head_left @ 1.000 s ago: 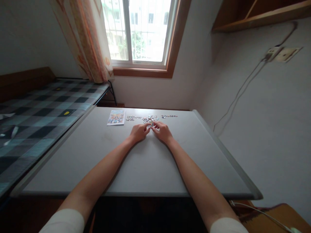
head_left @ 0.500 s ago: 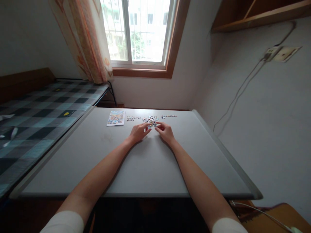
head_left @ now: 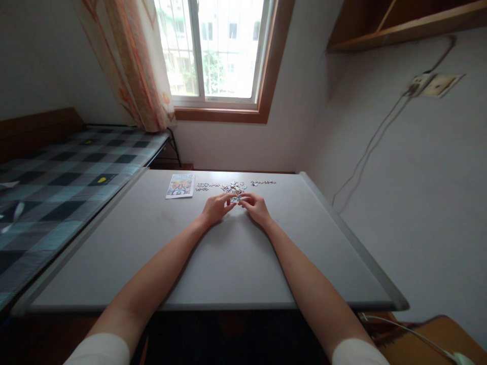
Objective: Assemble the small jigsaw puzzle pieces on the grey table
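My left hand [head_left: 216, 209] and my right hand [head_left: 256, 208] meet over the middle of the table, fingertips almost touching. Between them are small puzzle pieces [head_left: 237, 199], gripped by the thumbs and fingers of both hands; single pieces are too small to tell apart. Just beyond my fingers lies a heap of loose jigsaw pieces [head_left: 234, 186], its near part hidden by the hands. Left of the heap, joined or lined-up pieces [head_left: 207, 185] form short rows. Another row of pieces [head_left: 263, 182] lies on the right. A printed picture sheet [head_left: 180, 186] rests farther left.
The pale table [head_left: 228, 263] fills the middle of the view. Along its left stands a bed with a checked cover [head_left: 76, 197]. A window [head_left: 213, 50] and curtain [head_left: 140, 66] are at the back. A cord [head_left: 365, 152] hangs on the right wall.
My right hand has moved slightly left, bringing its fingertips closer to the left hand's. The whole view has shifted a little; the heap and rows look the same.
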`<state>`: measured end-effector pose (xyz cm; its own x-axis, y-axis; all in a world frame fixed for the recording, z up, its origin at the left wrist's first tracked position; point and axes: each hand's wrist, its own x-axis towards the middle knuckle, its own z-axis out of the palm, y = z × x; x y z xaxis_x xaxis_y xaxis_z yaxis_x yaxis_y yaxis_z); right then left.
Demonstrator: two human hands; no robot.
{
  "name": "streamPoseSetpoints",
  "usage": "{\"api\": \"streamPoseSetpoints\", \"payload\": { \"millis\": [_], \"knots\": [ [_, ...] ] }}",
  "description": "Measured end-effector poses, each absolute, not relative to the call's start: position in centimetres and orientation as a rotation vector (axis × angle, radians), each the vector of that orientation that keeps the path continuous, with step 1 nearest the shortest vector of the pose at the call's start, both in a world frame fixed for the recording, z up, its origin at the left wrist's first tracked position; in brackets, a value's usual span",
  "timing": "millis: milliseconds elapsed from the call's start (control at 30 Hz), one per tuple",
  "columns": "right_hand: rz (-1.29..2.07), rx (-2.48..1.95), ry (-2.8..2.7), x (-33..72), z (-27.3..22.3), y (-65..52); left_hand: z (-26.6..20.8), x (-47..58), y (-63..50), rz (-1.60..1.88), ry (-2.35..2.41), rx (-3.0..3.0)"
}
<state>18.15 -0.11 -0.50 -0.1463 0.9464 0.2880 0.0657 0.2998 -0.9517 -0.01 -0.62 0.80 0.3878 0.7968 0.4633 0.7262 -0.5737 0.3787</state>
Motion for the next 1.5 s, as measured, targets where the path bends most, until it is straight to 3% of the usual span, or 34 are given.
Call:
{"api": "streamPoseSetpoints", "payload": {
  "millis": [933, 1200, 1500],
  "knots": [
    [1.02, -0.988, -1.584, 18.22, -0.3, -0.23, 0.66, 0.01, -0.54, 1.007, 1.373, 2.569],
    [0.492, -1.062, -1.832, 18.96, -0.21, -0.31, 0.49, 0.02, -0.46, 1.035, 1.418, 2.557],
    [0.401, -1.101, -1.955, 19.04, -0.25, -0.38, 0.3, -0.09, -0.29, 1.013, 1.396, 2.561]
  ]
}}
